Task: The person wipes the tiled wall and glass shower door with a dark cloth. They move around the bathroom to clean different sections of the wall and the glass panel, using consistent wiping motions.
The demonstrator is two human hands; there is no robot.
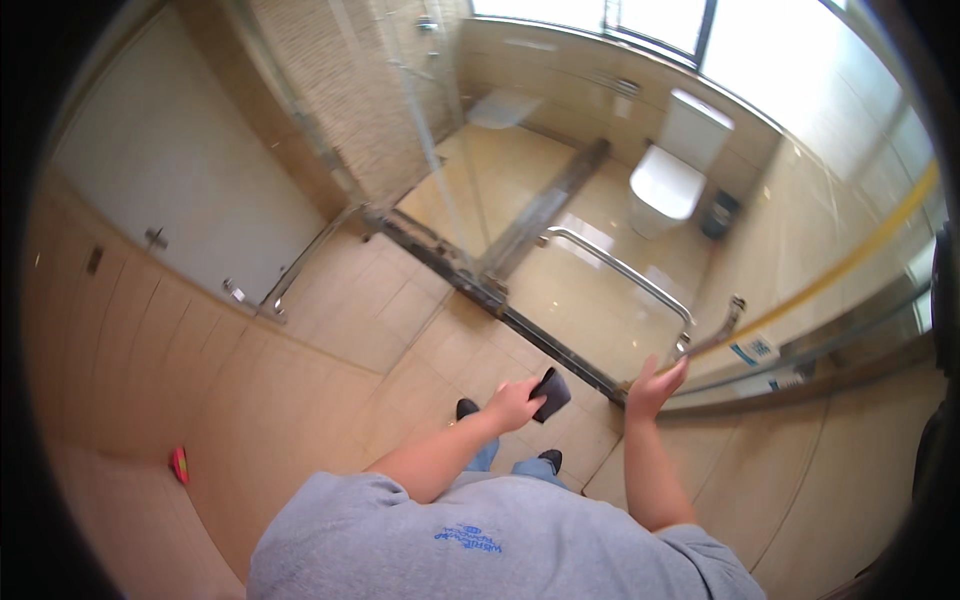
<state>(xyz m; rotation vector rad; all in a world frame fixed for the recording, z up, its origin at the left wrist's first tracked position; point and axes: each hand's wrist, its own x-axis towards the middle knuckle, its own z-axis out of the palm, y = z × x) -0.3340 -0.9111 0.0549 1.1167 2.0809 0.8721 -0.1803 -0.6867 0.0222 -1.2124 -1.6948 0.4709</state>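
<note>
My left hand is closed around a dark, flat, rectangular object, held out in front of my body. Its exact kind is too unclear to name. To the right, my right hand is raised with its fingers stretched upward and apart. It is beside the edge of a glass door panel, whose rim shows a yellow strip; whether the palm touches the glass I cannot tell. Just beyond that hand, a bent metal door handle stands out.
Behind the glass are a white toilet, a dark bin and a shower area. A dark sill crosses the tiled floor ahead. At left stands a white door with metal handles; a small red object is at lower left.
</note>
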